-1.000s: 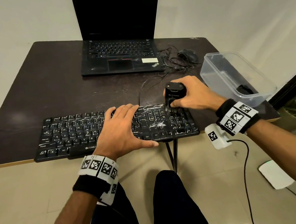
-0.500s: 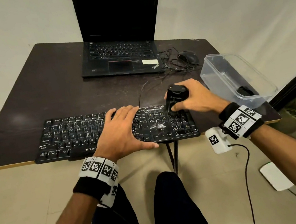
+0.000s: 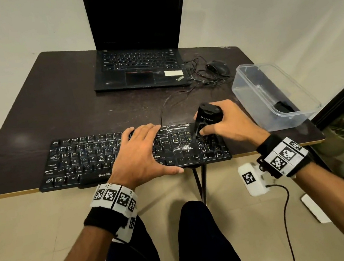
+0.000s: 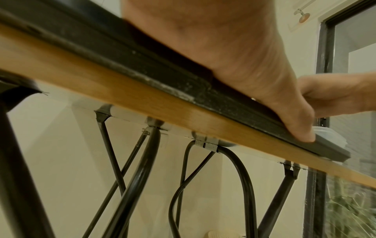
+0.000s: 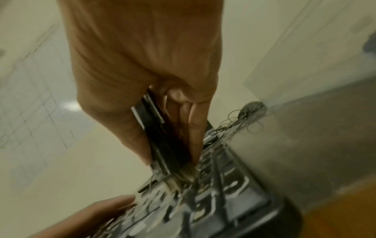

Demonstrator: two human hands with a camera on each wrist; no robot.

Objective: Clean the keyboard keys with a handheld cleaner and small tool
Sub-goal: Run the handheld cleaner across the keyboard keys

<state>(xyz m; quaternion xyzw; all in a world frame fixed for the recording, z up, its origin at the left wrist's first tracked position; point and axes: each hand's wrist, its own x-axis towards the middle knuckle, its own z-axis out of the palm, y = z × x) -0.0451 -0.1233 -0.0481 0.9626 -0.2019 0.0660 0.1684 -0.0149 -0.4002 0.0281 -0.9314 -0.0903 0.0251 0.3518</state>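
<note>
— What do you have in front of you, biggest things first?

— I see a dark table with a pale wooden edge. At its far side an open black laptop has a dark screen. To the right of the laptop lie a tangle of thin cable and a black mouse. At the right edge of the table stands a clear plastic tub with something dark in its near end; I cannot tell what it is.

— And the keyboard?

— The black keyboard lies along the near edge of the table, its front hanging slightly over it. Pale streaks and flecks show on the keys at the right of the middle.

— Your left hand?

— My left hand lies flat across the middle keys, fingers straight and together, pointing away from me. The thumb is spread out to the right along the front edge; the left wrist view shows it pressed on that edge. It holds nothing.

— And the right?

— My right hand is wrapped around the handheld cleaner, a small black unit, standing tilted over the number pad at the right end. In the right wrist view, thumb and fingers clasp its sides, and its pale bristle tip touches the keys. That view is blurred.
</note>
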